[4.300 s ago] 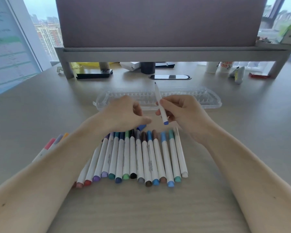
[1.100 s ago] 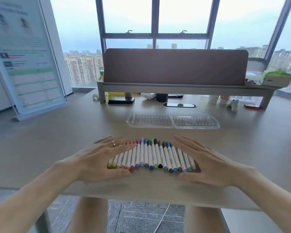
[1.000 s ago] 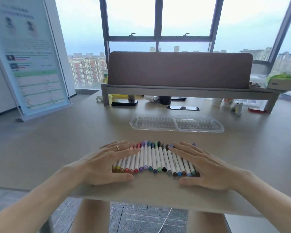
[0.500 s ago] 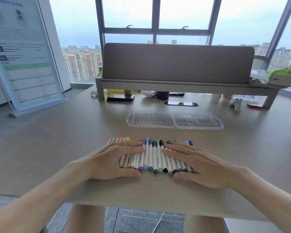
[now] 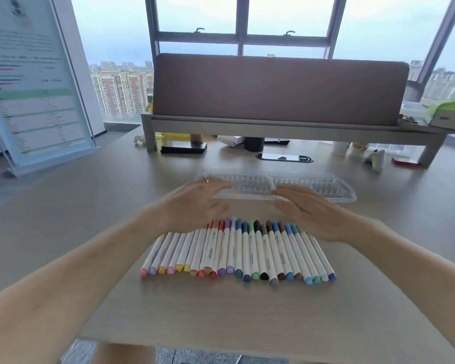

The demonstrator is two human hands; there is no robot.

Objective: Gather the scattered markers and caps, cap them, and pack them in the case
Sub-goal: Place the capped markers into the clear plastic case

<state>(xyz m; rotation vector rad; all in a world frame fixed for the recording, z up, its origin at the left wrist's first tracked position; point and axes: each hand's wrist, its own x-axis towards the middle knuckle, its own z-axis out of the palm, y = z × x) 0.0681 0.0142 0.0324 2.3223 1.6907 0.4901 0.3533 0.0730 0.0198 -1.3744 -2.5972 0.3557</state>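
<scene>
Several capped white markers (image 5: 238,250) with coloured caps and ends lie side by side in one row near the table's front edge. Behind the row the clear plastic case (image 5: 326,189) lies open and flat, both ribbed halves showing. My left hand (image 5: 195,203) hovers with fingers spread between the row and the case's left half; its fingertips reach over the case's near rim. My right hand (image 5: 306,208) is likewise flat and spread, fingertips at the case's middle. Neither hand holds anything.
A grey monitor riser (image 5: 273,128) with a brown panel spans the back of the table. Under it lie a black holder (image 5: 183,147), a dark cup (image 5: 254,143), a phone (image 5: 284,157) and small items at right. A standing sign (image 5: 34,82) stands at the left.
Both hands lifted off the marker row and moved away from me toward the case. The markers now lie uncovered in a straightened row.
</scene>
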